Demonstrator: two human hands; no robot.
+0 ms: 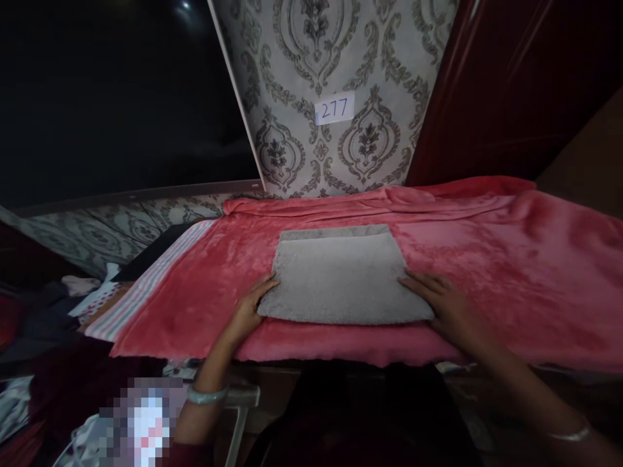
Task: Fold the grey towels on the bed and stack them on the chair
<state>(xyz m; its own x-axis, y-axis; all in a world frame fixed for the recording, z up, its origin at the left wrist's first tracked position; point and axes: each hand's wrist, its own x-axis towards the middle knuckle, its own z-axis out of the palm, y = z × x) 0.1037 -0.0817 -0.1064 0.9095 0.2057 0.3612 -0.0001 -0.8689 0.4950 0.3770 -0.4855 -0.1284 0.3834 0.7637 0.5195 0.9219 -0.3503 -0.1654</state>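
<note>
A grey folded towel [343, 279], soft and plush, lies on a red-pink plush blanket [535, 279]. Its far edge shows a second layer sticking out a little beyond the top one. My left hand [253, 299] holds the towel's left side near the front corner, fingers bent at the edge. On the opposite side, my right hand [440, 301] grips the right edge, its fingertips lying over the cloth. Parts of both thumbs are hard to make out.
Behind the blanket is a patterned wall with a paper label [335, 108] reading 277. A large dark screen [121, 97] stands at the left, and a glossy dark-red panel [506, 97] at the right. A striped cloth [156, 279] and piled clothes [63, 363] lie at the left.
</note>
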